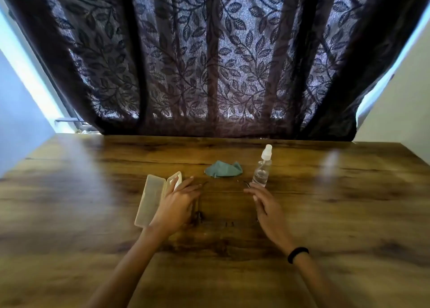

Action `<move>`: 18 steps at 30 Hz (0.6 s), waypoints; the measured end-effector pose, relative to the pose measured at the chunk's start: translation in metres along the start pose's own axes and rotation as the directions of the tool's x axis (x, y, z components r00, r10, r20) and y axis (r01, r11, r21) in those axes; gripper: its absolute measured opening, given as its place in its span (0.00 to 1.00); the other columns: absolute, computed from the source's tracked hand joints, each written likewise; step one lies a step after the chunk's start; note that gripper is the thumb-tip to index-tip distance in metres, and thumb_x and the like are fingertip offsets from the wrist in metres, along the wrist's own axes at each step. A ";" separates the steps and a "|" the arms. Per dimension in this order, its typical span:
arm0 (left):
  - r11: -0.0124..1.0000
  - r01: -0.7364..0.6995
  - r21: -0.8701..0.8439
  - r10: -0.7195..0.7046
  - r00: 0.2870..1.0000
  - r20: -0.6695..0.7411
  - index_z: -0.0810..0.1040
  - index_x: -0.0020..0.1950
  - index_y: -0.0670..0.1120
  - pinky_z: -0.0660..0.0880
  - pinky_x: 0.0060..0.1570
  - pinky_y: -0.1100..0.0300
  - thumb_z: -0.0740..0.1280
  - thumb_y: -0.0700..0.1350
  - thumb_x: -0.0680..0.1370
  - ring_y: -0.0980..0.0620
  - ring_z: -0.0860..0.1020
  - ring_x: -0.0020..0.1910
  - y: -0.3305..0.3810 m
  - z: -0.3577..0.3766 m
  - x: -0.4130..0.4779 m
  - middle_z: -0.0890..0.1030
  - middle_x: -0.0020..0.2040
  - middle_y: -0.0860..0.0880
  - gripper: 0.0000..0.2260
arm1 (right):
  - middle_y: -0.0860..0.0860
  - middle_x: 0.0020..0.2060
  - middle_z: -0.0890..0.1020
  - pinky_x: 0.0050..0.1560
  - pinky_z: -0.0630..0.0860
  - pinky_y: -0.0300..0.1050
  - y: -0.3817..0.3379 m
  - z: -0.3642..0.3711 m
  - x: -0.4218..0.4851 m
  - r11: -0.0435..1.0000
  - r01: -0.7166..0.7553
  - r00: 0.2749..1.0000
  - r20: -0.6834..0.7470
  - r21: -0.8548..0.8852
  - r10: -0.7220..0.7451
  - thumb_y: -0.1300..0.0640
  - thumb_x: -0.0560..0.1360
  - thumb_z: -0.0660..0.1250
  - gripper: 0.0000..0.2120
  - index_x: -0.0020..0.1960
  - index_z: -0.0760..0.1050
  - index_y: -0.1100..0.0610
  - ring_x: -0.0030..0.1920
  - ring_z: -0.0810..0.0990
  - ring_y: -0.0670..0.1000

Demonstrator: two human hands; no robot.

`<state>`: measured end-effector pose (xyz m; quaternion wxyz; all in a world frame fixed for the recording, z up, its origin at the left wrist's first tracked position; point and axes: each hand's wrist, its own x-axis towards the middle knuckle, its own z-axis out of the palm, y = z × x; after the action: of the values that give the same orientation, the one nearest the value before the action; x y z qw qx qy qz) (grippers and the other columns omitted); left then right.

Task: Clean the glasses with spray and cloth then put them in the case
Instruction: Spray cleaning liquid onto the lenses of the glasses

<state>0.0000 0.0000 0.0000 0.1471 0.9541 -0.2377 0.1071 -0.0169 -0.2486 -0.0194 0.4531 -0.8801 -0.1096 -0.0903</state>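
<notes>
Plainly, both hands, left hand (175,200) and right hand (265,205), hover open and empty; the thin wire-framed glasses (209,214) between them, nearly invisible against the wood, could be fumbled

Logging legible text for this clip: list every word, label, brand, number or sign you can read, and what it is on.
None readable.
Spray bottle: clear, no label visible.
Case: open, plain, no print visible.
Cloth: plain.
Wristband on the right arm: plain black.
</notes>
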 end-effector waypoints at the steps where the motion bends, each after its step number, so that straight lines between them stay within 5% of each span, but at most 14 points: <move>1: 1.000 0.005 -0.004 -0.005 1.000 -0.005 0.74 0.64 0.47 0.45 0.71 0.53 0.61 0.35 0.75 0.52 0.58 0.73 -0.001 0.000 -0.001 0.73 0.67 0.50 0.19 | 0.46 0.64 0.71 0.68 0.61 0.42 0.001 -0.001 0.000 0.999 -0.021 0.999 -0.035 0.026 0.022 0.66 0.78 0.55 0.16 0.58 0.74 0.50 0.67 0.65 0.44; 5: 1.000 -0.011 -0.014 0.010 0.998 -0.058 0.75 0.62 0.47 0.44 0.71 0.53 0.62 0.38 0.76 0.51 0.62 0.71 -0.002 0.000 -0.007 0.75 0.64 0.50 0.15 | 0.45 0.58 0.73 0.56 0.68 0.27 0.002 -0.005 -0.002 0.996 -0.072 0.995 -0.070 0.058 0.076 0.71 0.76 0.56 0.18 0.54 0.76 0.52 0.57 0.71 0.39; 9: 1.000 -0.006 0.002 0.006 0.999 -0.054 0.74 0.64 0.49 0.44 0.71 0.51 0.64 0.39 0.75 0.51 0.62 0.71 -0.001 0.003 -0.009 0.73 0.66 0.50 0.17 | 0.45 0.54 0.75 0.49 0.69 0.21 0.004 -0.005 -0.003 0.987 -0.100 0.993 -0.055 0.126 0.107 0.78 0.72 0.55 0.23 0.52 0.77 0.55 0.52 0.74 0.35; 14: 0.994 -0.107 -0.029 0.108 0.993 0.037 0.74 0.63 0.51 0.40 0.71 0.52 0.68 0.40 0.72 0.55 0.51 0.73 0.000 0.004 -0.012 0.64 0.72 0.52 0.19 | 0.46 0.55 0.76 0.52 0.70 0.24 0.005 -0.006 -0.001 0.988 -0.114 0.992 -0.032 0.103 0.118 0.73 0.73 0.60 0.18 0.53 0.78 0.54 0.54 0.75 0.40; 18: 0.967 -0.236 -0.092 0.246 0.961 0.122 0.76 0.59 0.52 0.40 0.71 0.54 0.68 0.43 0.73 0.60 0.44 0.73 -0.001 0.002 -0.014 0.63 0.71 0.57 0.15 | 0.44 0.57 0.75 0.52 0.63 0.17 0.006 -0.008 -0.001 0.994 -0.104 0.995 -0.009 0.036 0.104 0.72 0.73 0.61 0.19 0.56 0.78 0.53 0.59 0.71 0.41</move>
<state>-0.0111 0.0064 -0.0057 0.1532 0.9167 -0.3654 0.0515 -0.0169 -0.2588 -0.0193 0.4733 -0.8759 -0.0627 -0.0695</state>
